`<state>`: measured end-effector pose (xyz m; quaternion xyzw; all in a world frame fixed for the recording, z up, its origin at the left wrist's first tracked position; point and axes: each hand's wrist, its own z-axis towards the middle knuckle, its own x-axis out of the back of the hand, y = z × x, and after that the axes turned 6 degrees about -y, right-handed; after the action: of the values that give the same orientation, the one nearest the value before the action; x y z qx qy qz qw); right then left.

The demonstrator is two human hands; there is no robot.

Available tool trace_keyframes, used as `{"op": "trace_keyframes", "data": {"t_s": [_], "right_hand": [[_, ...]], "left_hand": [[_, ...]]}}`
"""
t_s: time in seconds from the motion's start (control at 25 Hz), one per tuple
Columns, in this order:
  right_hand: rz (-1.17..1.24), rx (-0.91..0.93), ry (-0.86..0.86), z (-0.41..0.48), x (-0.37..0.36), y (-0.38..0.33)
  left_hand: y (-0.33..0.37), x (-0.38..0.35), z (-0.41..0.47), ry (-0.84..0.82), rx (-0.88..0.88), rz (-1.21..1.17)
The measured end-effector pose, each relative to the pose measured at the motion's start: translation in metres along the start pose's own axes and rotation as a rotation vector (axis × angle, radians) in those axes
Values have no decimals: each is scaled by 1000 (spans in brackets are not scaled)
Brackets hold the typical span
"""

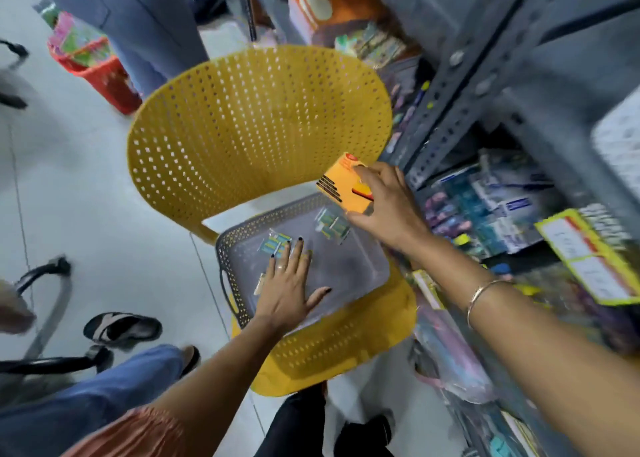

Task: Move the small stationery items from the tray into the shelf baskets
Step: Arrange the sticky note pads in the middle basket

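A grey perforated tray [227,245] rests on the seat of a yellow chair [256,124]. Inside it lie two clear packets of small green-labelled items, one at the left [273,243] and one at the far right [331,226]. My left hand [287,283] lies flat in the tray, fingers spread, touching the left packet and covering something small beneath it. My right hand [388,207] is raised over the tray's far right corner, gripping an orange box [344,186] with black and red print, next to the shelf.
A grey metal shelf [460,110] packed with blurred stationery packs stands to the right. A red basket [100,72] with colourful goods sits on the floor at the back left, beside another person's legs. Black chair legs and a sandalled foot are at the left.
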<state>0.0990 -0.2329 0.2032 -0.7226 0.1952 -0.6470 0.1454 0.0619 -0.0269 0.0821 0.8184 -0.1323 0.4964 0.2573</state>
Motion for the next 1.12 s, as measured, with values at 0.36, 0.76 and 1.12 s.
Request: {"op": "trace_keyframes", "data": {"t_s": [0.36, 0.76, 1.12], "right_hand": [[-7, -96, 333, -140, 244, -27], [-64, -719, 465, -438, 324, 90], [87, -883, 303, -499, 257, 154]], "left_hand": [[150, 174, -10, 362, -410, -79], [387, 144, -72, 387, -1079, 65], [395, 83, -56, 196, -1106, 225]]}}
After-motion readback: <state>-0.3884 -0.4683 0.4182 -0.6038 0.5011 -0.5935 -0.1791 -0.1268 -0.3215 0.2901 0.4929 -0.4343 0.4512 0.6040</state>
